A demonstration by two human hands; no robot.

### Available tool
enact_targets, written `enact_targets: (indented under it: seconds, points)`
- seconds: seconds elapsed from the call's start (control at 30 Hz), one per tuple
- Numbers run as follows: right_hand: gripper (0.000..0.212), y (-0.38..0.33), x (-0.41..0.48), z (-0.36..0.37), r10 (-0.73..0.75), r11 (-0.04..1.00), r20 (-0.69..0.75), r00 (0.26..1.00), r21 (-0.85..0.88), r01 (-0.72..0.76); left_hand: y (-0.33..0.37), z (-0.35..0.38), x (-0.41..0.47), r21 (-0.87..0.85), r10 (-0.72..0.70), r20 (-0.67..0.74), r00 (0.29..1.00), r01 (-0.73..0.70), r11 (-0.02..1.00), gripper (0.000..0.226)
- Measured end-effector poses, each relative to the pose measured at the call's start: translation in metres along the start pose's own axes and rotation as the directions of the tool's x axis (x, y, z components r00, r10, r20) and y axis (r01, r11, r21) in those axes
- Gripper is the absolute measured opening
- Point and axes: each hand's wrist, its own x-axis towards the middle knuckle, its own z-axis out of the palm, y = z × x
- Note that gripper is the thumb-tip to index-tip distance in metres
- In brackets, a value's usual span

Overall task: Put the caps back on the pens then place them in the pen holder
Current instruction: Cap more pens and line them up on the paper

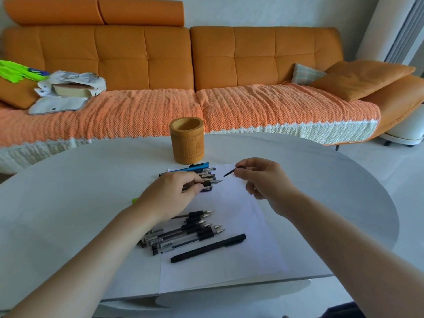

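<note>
Black cap (231,172) pinched in right hand (263,180), clip toward nib | left hand (174,191) closed on uncapped pen (210,183), steadied for capping | pen holder (187,140) empty.

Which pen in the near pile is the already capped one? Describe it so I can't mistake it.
Start at the white sheet of paper on the round table, nearer the person than the bamboo pen holder. Just below the cluster of uncapped clear pens lies the black pen, alone at the pile's near edge. It is solid matte black end to end, with no silver tip showing.
</note>
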Motion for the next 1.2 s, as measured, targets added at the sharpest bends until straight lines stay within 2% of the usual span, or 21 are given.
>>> enact_targets:
  seconds: [0.1, 0.7, 0.83, 0.97, 1.07, 1.2]
  points:
    - [0.006, 0.002, 0.003, 0.007, 0.035, 0.998, 0.033, 0.999, 0.058, -0.037, -0.006, -0.004, 0.001, 0.001, -0.003, -0.01, 1.0, 0.003, 1.0, 0.016]
    - [0.013, -0.004, -0.004, 0.044, -0.004, 0.997, 0.186, 0.983, -0.078, 0.019, -0.023, -0.021, -0.002, 0.001, 0.012, 0.021, 1.0, -0.012, 1.0, 0.016]
    - [0.014, -0.004, -0.006, 0.048, -0.08, 0.965, 0.198, 0.977, -0.229, 0.126, -0.026, -0.024, -0.003, 0.036, 0.012, 0.097, 0.995, -0.015, 0.999, 0.011]
    - [0.01, 0.0, -0.004, 0.051, -0.194, 0.905, 0.216, 0.957, -0.336, 0.26, -0.029, -0.025, -0.002, 0.066, 0.044, 0.147, 0.988, -0.054, 0.996, 0.025]
    - [0.013, 0.004, -0.005, 0.056, -0.184, 0.919, 0.218, 0.958, -0.308, 0.247, -0.032, -0.023, -0.003, 0.056, 0.092, 0.111, 0.989, -0.099, 0.993, 0.025]
    - [0.011, 0.003, -0.007, 0.062, -0.092, 0.973, 0.218, 0.972, -0.189, 0.134, -0.033, -0.024, -0.006, 0.061, 0.188, 0.017, 0.982, -0.188, 0.98, 0.012]
